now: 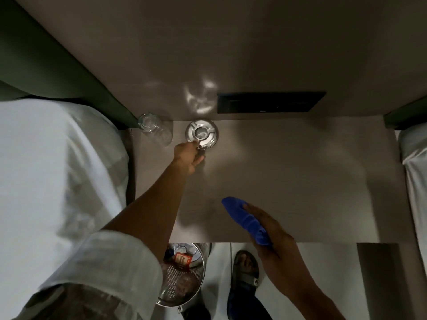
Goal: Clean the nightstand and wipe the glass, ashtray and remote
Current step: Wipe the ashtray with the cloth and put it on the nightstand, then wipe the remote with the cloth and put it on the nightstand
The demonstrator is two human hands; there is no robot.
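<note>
A round metal ashtray (pixel 202 133) stands at the back of the grey-brown nightstand (pixel 288 172), close to the wall. My left hand (pixel 188 158) reaches to it, its fingers pinching the ashtray's near rim. Left of the ashtray a clear glass (pixel 154 130) stands in the back left corner. My right hand (pixel 270 229) rests near the nightstand's front edge, holding a folded blue cloth (pixel 245 218) flat on the surface. No remote shows on the nightstand.
A black panel (pixel 269 103) is set in the wall behind the nightstand. White bedding (pixel 57 169) lies on the left, another bed (pixel 413 169) on the right. Below the front edge stands a perforated metal bin (pixel 184 278) with rubbish, beside my sandalled foot (pixel 246 269).
</note>
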